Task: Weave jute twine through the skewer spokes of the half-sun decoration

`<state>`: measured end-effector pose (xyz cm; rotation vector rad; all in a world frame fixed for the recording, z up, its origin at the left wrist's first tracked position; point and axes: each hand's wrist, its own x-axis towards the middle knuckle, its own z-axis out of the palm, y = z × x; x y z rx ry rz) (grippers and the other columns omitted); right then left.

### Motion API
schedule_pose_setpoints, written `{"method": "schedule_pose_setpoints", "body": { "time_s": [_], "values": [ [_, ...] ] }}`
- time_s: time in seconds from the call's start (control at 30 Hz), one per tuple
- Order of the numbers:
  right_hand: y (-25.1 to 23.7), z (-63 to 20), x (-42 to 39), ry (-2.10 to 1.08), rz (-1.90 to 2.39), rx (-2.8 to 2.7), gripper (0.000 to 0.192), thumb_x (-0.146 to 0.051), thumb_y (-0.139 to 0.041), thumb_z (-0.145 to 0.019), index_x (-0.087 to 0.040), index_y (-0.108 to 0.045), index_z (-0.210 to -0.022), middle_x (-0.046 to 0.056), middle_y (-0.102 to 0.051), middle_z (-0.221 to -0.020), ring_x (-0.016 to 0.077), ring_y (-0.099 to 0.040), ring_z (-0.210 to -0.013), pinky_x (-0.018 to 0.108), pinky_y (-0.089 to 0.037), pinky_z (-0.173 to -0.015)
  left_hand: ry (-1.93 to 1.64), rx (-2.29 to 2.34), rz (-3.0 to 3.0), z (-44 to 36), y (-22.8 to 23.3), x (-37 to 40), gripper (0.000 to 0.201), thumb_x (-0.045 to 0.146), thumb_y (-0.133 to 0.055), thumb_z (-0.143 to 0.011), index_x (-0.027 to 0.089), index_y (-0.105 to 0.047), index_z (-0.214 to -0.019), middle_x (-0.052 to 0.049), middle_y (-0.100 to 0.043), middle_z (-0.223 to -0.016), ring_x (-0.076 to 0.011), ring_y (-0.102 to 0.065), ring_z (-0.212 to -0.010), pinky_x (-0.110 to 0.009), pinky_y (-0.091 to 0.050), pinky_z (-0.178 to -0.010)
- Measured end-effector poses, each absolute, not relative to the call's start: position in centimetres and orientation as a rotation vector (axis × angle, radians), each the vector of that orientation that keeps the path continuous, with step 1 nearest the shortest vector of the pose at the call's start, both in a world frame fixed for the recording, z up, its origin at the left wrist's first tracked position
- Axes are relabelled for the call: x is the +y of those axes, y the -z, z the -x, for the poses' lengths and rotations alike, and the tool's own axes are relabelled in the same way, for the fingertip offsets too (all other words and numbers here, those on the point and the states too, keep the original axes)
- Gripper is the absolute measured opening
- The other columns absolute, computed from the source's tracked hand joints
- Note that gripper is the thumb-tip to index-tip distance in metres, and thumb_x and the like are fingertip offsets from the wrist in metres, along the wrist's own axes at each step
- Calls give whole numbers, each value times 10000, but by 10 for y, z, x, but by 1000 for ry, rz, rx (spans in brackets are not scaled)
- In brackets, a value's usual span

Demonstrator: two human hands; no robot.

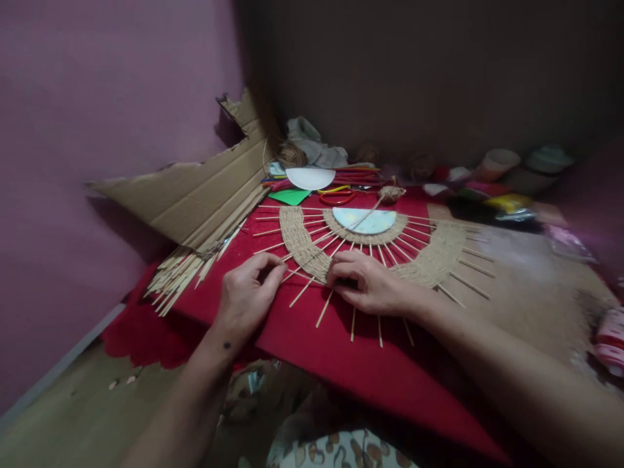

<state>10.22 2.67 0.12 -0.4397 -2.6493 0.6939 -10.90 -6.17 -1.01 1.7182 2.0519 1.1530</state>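
Observation:
A half-round weaving [305, 250] of brown twine on thin wooden sticks lies on the red cloth. Its sticks fan out from a pale blue half-disc [365, 221]. My left hand [251, 286] is closed in a pinch at the weaving's left edge, with a strand of twine [305, 277] running from its fingertips toward my right hand [363, 279]. The right fingers are curled over the front of the woven band, gripping at its outer edge; their tips are partly hidden. Behind the half-disc sits a small twine ball [391, 193], its loose strand crossing the weaving.
Cardboard [209, 195] leans on the left wall above a bundle of sticks [178, 276]. At the back are scissors [337, 197], green paper [290, 197], a white half-disc [311, 177] and a larger twine ball [292, 156]. Packets [509, 203] lie right. The red-covered table [312, 344] ends near my lap.

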Motion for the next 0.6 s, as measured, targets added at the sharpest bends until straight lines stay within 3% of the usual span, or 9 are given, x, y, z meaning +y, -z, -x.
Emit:
{"method": "schedule_pose_setpoints", "body": {
  "time_s": [0.3, 0.5, 0.6],
  "values": [
    [-31, -56, 36, -461, 650, -2958, 214, -118, -463, -864, -167, -664, -921, 79, -671, -846, 138, -548, -715, 267, -348, -629, -1116, 2152, -1871, 110, 18, -64, 132, 252, -518, -831, 181, -626, -805, -1, -656, -774, -131, -589, -692, -246, -425, -681],
    [-18, -33, 33, -102, 568, -2994, 221, -190, -448, -922, -179, -658, -989, 92, -647, -963, 154, -583, -730, 263, -327, -551, -1040, 2168, -2023, 111, 17, -66, 124, 209, -472, -850, 172, -581, -805, -24, -603, -817, -139, -568, -756, -253, -412, -715],
    [-15, -27, 29, 98, 440, -3066, 267, -136, -379, -943, -120, -633, -1022, 134, -646, -954, 194, -612, -762, 283, -368, -547, -915, 2210, -2039, 112, 15, -71, 113, 210, -458, -843, 180, -542, -774, -22, -569, -798, -144, -539, -723, -263, -396, -682]
  ]
}}
